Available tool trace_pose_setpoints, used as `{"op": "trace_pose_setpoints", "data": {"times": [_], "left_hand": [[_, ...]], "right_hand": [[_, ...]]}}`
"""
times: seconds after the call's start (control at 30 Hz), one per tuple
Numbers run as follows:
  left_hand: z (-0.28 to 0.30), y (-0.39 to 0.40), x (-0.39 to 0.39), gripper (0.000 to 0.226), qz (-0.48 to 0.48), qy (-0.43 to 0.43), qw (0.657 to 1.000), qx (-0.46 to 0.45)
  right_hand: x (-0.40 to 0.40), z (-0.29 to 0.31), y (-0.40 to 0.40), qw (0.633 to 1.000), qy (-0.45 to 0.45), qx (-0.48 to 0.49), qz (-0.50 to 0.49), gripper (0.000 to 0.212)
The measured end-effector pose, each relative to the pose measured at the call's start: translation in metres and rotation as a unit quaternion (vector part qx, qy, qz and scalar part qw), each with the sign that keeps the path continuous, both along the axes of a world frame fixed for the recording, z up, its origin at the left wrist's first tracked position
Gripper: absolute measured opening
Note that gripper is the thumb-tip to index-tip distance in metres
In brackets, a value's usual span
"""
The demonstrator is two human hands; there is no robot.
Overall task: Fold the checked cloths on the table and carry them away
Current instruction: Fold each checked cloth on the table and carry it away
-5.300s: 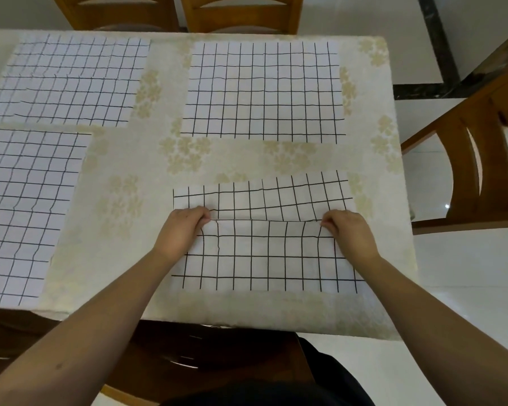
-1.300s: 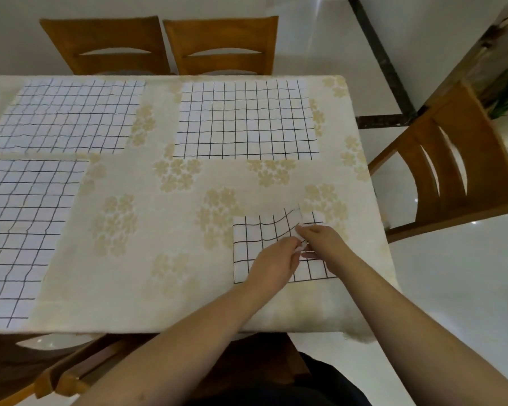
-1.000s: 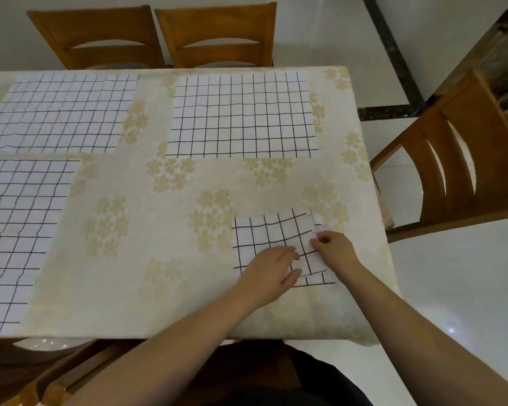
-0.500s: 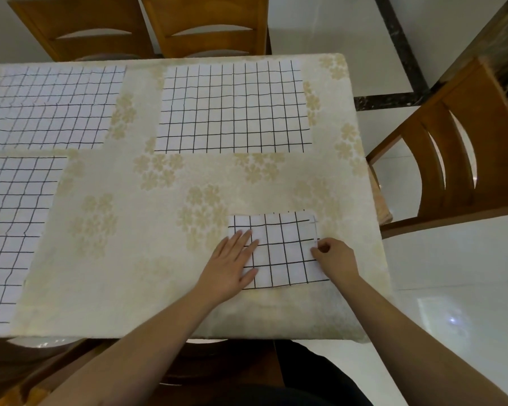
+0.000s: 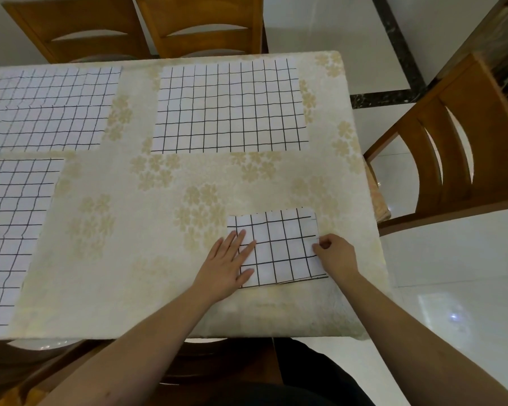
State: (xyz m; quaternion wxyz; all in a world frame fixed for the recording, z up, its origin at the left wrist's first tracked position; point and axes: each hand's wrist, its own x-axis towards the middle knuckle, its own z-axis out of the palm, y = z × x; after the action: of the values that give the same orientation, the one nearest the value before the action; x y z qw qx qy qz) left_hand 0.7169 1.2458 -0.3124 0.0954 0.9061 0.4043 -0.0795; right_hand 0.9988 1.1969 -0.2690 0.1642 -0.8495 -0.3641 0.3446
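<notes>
Two hands frame the folded cloth (image 5: pixel 279 247): my left hand (image 5: pixel 228 266) lies flat on its left side, my right hand (image 5: pixel 333 253) pinches its right edge.

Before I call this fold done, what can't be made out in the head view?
- Folded cloth: its layers underneath are hidden; the left hand covers the near-left corner.
- Right hand: fingertips curl at the cloth's right edge; the pinch itself is unclear.
- Left near cloth: cut off by the frame's left edge.

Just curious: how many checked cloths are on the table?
4: folded cloth under both hands, flat cloth far centre, far-left cloth, near-left cloth, cut off by the frame; more may lie beyond.
</notes>
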Motion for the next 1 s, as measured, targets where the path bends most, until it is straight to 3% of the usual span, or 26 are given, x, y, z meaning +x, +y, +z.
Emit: {"op": "trace_pose_setpoints", "data": {"times": [0.17, 0.33, 0.47, 0.57, 0.67, 0.83, 1.0], "left_hand": [[-0.005, 0.001, -0.001, 0.067, -0.007, 0.01, 1.0, 0.002], [-0.006, 0.003, -0.003, 0.068, -0.023, 0.016, 1.0, 0.004], [-0.005, 0.004, -0.003, 0.07, -0.028, 0.016, 0.999, 0.002], [-0.005, 0.005, -0.003, 0.07, -0.028, 0.015, 0.999, 0.001], [-0.004, 0.005, -0.002, 0.07, -0.026, 0.014, 1.0, -0.003], [-0.003, 0.006, -0.003, 0.07, -0.023, 0.009, 1.0, 0.0], [0.0, 0.007, -0.003, 0.071, -0.001, 0.008, 1.0, 0.0]], "right_hand": [[-0.003, -0.005, -0.004, 0.999, -0.005, 0.027, -0.018, 0.02], [-0.014, -0.005, -0.009, 0.994, -0.087, 0.068, -0.013, 0.028], [-0.036, -0.009, -0.004, 0.963, -0.172, 0.181, 0.1, 0.035], [-0.057, -0.016, 0.006, 0.935, -0.179, 0.223, 0.209, 0.04], [-0.078, -0.022, 0.016, 0.916, -0.184, 0.197, 0.296, 0.049], [-0.086, -0.037, 0.017, 0.903, -0.207, 0.108, 0.36, 0.062], [-0.069, -0.047, 0.01, 0.917, -0.227, 0.043, 0.325, 0.074]]}}
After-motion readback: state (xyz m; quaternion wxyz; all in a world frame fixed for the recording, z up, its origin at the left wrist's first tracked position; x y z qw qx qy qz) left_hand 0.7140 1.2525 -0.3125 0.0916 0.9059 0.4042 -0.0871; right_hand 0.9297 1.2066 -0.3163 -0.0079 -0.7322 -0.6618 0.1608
